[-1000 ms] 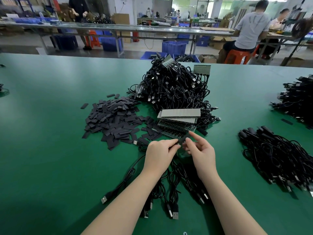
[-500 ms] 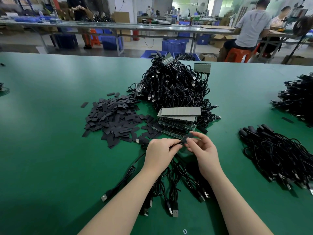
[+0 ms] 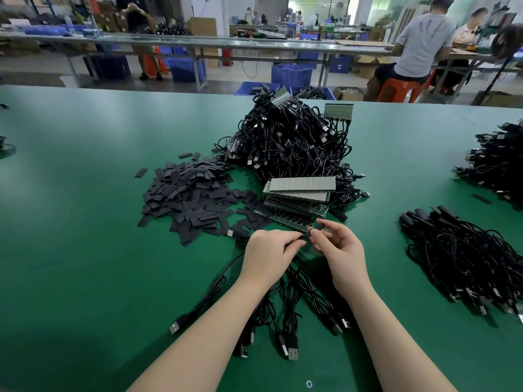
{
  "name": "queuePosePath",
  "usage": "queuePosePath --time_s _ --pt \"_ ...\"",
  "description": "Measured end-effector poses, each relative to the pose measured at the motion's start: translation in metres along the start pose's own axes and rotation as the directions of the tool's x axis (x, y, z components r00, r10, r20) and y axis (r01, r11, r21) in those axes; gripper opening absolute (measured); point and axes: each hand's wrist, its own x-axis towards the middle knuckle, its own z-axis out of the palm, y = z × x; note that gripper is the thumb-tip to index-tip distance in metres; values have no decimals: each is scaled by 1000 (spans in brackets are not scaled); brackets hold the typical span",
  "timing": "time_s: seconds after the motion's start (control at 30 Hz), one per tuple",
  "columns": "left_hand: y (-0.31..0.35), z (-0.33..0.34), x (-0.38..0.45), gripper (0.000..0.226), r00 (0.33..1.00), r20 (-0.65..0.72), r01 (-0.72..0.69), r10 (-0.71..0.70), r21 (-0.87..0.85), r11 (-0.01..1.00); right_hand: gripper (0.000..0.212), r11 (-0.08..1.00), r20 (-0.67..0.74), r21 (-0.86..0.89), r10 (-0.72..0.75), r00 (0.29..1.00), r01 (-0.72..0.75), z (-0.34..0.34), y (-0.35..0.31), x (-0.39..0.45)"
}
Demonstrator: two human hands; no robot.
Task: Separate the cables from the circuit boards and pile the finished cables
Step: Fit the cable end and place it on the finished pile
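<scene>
My left hand (image 3: 270, 254) and my right hand (image 3: 341, 250) meet over the green table (image 3: 85, 250), both pinching a small black cable end (image 3: 308, 236) between their fingertips. Black USB cables (image 3: 288, 309) trail from under my hands toward me, plugs lying near the front edge. Just beyond my fingers lies a stack of circuit boards (image 3: 297, 199). Behind it rises a big tangled heap of black cables with boards attached (image 3: 291, 140). A pile of separated cables (image 3: 467, 258) lies to the right.
A spread of flat black sleeve pieces (image 3: 189, 193) lies left of the boards. Another cable heap (image 3: 495, 162) sits at the far right edge. Beyond the table are work benches, blue crates (image 3: 291, 73) and seated people (image 3: 421, 43).
My hands have stayed in place; my right hand's fingers have curled closer round the black cable end and both hands sit slightly nearer the board stack.
</scene>
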Motion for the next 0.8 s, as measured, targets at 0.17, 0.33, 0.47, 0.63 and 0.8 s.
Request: queuePosePath --time_s 0.17,0.33,0.47,0.63,0.8 --pt "-1 1 0 21 1000 21 7 -8 15 1000 20 1000 -7 -4 12 1000 -12 -1 1 0" --pt "-2 2 0 22 1000 4 6 -6 24 1000 19 999 14 -39 8 1000 -8 0 2 1" --pt "-2 2 1 21 1000 9 1 -2 28 1000 21 1000 25 -14 9 1000 -8 0 0 1" --pt "1 1 1 20 999 -52 14 -15 -11 1000 17 1000 6 -15 26 1000 -26 1 0 1" --pt "0 2 0 19 999 -34 19 -20 -21 1000 17 999 20 -30 32 999 -32 0 1 2"
